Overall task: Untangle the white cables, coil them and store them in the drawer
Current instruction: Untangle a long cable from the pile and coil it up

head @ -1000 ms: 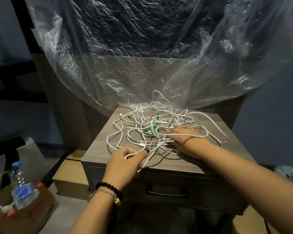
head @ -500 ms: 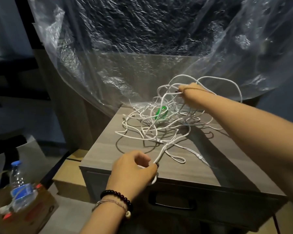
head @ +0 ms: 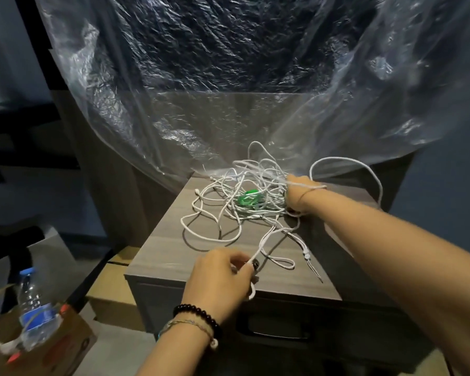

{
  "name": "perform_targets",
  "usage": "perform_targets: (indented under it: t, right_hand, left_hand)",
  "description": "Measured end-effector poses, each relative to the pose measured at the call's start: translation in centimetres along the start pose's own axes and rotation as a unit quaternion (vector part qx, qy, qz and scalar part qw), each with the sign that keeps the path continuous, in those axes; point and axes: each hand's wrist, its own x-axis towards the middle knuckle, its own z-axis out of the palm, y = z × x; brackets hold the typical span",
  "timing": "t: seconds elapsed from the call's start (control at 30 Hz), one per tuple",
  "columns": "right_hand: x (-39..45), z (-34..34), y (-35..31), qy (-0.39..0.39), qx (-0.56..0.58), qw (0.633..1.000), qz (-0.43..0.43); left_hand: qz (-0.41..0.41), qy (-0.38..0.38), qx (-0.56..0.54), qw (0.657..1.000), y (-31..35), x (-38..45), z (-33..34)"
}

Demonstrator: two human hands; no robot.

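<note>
White cables [head: 244, 202] lie in a loose tangle of thin round cord on top of a wood-grain cabinet [head: 174, 256], toward its far side, with a small green plastic piece [head: 248, 200] caught in the middle. The drawer [head: 277, 316] in the cabinet front is closed, its dark slot handle [head: 273, 327] showing below the top edge. The left hand [head: 223, 275], with bead bracelets on its wrist, pinches one cable end near the front edge. The right hand [head: 300, 195] is curled into the far side of the tangle, gripping a bunch of strands, and one loop arcs over its wrist. Crinkled clear plastic sheeting [head: 228, 77] hangs behind the cabinet. At lower left, a cardboard box [head: 65, 346] holds a clear plastic water bottle [head: 33, 308] with a blue cap.
</note>
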Motion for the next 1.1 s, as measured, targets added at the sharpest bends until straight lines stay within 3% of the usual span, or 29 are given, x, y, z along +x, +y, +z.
perform_targets:
  t: [0.17, 0.3, 0.33, 0.37, 0.47, 0.5, 0.53, 0.63, 0.77, 0.87, 1.0, 1.1]
  right_hand:
    - [-5.6, -5.0, 0.4, -0.115, 0.050, 0.991, -0.044]
    - [-10.5, -8.3, 1.6, -0.257, 0.164, 0.952, -0.034]
    - [-11.4, -9.0, 1.8, -0.248, 0.194, 0.948, -0.045]
    - [-12.1, -9.3, 1.8, -0.191, 0.223, 0.954, -0.064]
    - [-12.8, -8.8, 1.5, 0.120, 0.188, 0.970, -0.093]
    - [-12.5, -8.1, 1.3, 0.169, 0.170, 0.964, -0.116]
    - [-12.3, -7.2, 1.1, 0.160, 0.168, 0.962, -0.145]
    - [-11.0, -4.1, 0.2, 0.029, 0.209, 0.956, -0.206]
    - [-8.8, -1.0, -1.2, -0.007, 0.196, 0.935, -0.295]
    - [-6.8, 0.3, -1.3, -0.020, 0.251, 0.920, -0.301]
    - [-3.7, -0.7, 0.0, -0.050, 0.321, 0.909, -0.259]
    - [-1.1, -1.6, 1.1, -0.050, 0.297, 0.924, -0.234]
  left_hand:
    - [0.065, 0.087, -0.081, 0.991, 0.8, 0.1, -0.8]
    - [0.088, 0.112, -0.151, 0.978, 1.6, -0.1, -1.2]
    - [0.092, 0.118, -0.165, 0.975, 1.7, -0.2, -1.3]
    - [0.097, 0.125, -0.175, 0.972, 1.8, -0.2, -1.3]
    - [0.106, 0.152, -0.199, 0.962, 1.9, -0.2, -1.6]
    - [0.107, 0.157, -0.209, 0.959, 1.9, -0.2, -1.7]
    - [0.106, 0.160, -0.218, 0.957, 1.9, -0.2, -1.8]
    - [0.105, 0.161, -0.236, 0.952, 1.9, -0.4, -2.2]
    - [0.105, 0.172, -0.254, 0.946, 1.8, -0.5, -3.1]
    - [0.019, 0.159, -0.336, 0.928, 0.7, -0.2, -4.3]
    - [-0.145, 0.128, -0.464, 0.865, -1.1, 0.6, -5.3]
    - [-0.176, 0.128, -0.489, 0.845, -1.5, 0.8, -5.1]
